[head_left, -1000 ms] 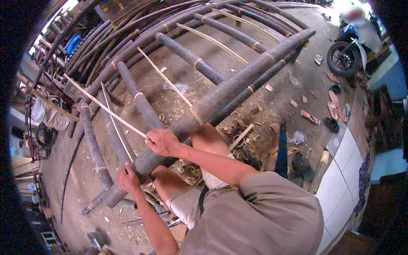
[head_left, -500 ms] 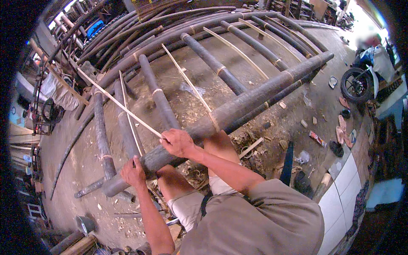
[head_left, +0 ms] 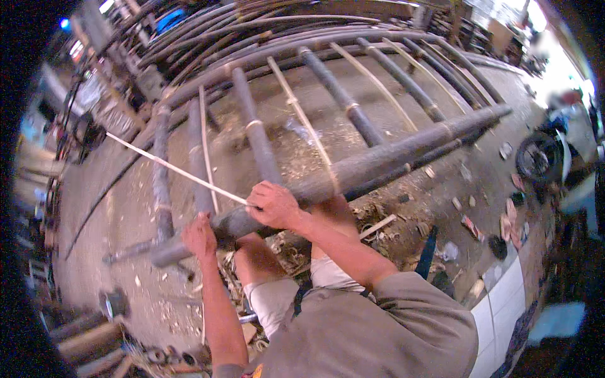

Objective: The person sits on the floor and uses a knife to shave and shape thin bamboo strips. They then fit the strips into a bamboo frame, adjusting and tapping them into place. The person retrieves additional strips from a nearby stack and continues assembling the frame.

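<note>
A ladder-like frame of dark bamboo lies in front of me, its thick near pole (head_left: 384, 156) running across above my knees. My right hand (head_left: 274, 205) is closed on one end of a thin pale bamboo strip (head_left: 167, 164), just above that pole. The strip's free end points out to the far left, over the frame's leftmost crosspieces. My left hand (head_left: 199, 238) is closed round the near pole close to its left end, thumb uppermost. Whether something small is also under its fingers is hidden. Another pale strip (head_left: 207, 142) stretches across the frame just beyond my left hand.
Long dark poles (head_left: 233, 36) are stacked behind the frame. Wood shavings and a flat stick (head_left: 378, 227) lie near my knees. To the right are a motorbike wheel (head_left: 539, 157), sandals (head_left: 509, 220) and white floor tiles (head_left: 501, 315). Cut pole pieces (head_left: 94, 340) lie at the lower left.
The whole view has shifted, moving the frame slightly rightward in the picture. The strip in my right hand now slopes less steeply. Both hands keep their holds.
</note>
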Available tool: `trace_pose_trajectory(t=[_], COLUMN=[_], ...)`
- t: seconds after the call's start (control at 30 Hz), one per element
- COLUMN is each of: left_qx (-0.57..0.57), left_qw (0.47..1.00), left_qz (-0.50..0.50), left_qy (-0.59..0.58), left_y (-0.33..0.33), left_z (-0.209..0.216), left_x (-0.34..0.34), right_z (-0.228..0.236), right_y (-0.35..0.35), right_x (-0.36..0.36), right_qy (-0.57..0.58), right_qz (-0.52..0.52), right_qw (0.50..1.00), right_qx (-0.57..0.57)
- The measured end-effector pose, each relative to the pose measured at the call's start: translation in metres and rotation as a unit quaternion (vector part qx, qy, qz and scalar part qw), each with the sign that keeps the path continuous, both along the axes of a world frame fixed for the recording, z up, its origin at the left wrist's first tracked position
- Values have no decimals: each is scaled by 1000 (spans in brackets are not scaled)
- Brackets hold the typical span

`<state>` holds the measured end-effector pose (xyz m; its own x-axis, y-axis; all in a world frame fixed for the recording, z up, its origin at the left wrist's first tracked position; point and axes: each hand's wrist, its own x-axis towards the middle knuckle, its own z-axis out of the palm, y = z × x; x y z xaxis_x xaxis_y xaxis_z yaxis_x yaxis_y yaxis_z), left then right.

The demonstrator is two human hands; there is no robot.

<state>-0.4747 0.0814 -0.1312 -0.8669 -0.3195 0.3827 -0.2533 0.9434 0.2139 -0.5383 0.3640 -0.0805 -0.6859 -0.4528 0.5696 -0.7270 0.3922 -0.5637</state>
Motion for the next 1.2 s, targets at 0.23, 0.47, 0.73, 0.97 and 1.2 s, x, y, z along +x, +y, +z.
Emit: trace_pose_trajectory(t=[0.23,0.47,0.73,0.97,1.2], left_qx=[581,620,25,157,306], left_qw=[786,740,993,981,939], left_qz=[-9,40,74,113,113], left_qy=[212,259,94,24,106], left_y=[29,-1,-76,-60,-64], left_z=[44,49,-7,5,0], left_x=[-24,-17,1,-10,-7], right_z=[3,23,-13,-4,-17], right_y=[-1,63,304,295,277], right_x=[22,-22,-138,-168,-163], right_qy=[68,41,-146,-309,-289], right_qz=[74,-71,-433,-344,-449], right_qw=[994,992,843,841,798], right_qx=[31,93,284,282,279])
